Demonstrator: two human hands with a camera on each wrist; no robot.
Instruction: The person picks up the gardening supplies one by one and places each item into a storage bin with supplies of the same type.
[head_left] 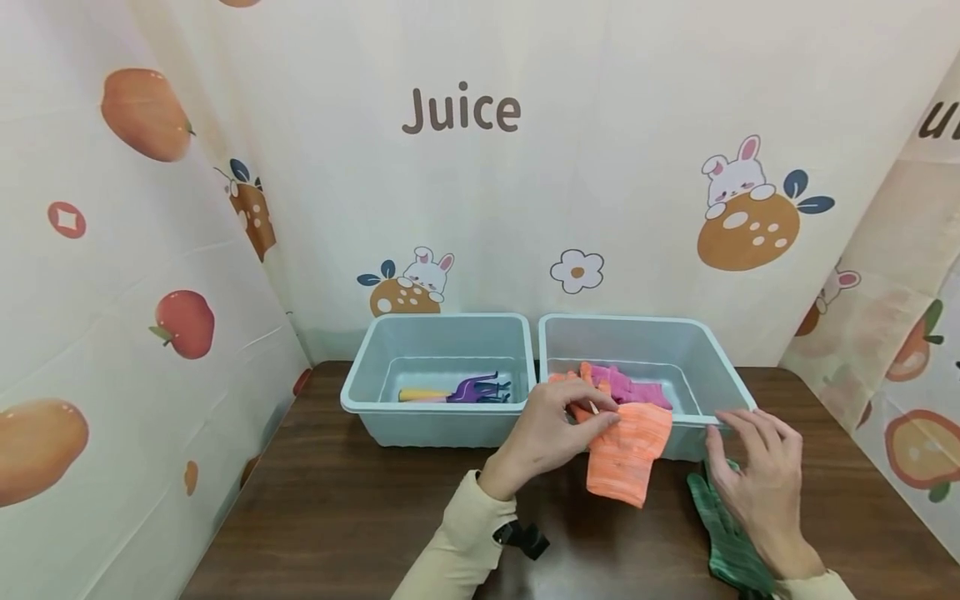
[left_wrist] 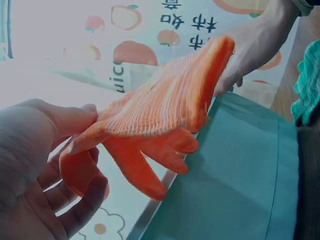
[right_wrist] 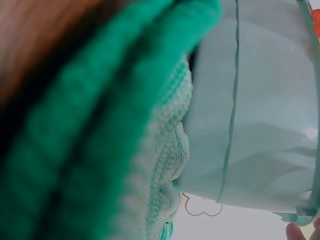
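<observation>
My left hand (head_left: 551,429) pinches an orange knit glove (head_left: 628,454) between thumb and fingers at the front of the right light-blue bin (head_left: 678,421). In the head view the cuff hangs outside the front rim and the glove's fingers point into the bin. The left wrist view shows the glove's orange fingers (left_wrist: 142,175) dangling below its ribbed cuff. My right hand (head_left: 761,475) grips the bin's front right corner, fingers over the rim and thumb just under it. Below that hand a green knit glove (head_left: 723,533) lies on the table, partly hidden.
Pink gloves (head_left: 622,387) lie inside the right bin. Beside it stands a left light-blue bin (head_left: 435,427), holding a purple item (head_left: 474,389) with dark finger-like ends and a yellow part. Both bins stand on a dark wooden table (head_left: 322,517) against a printed cloth backdrop (head_left: 480,192).
</observation>
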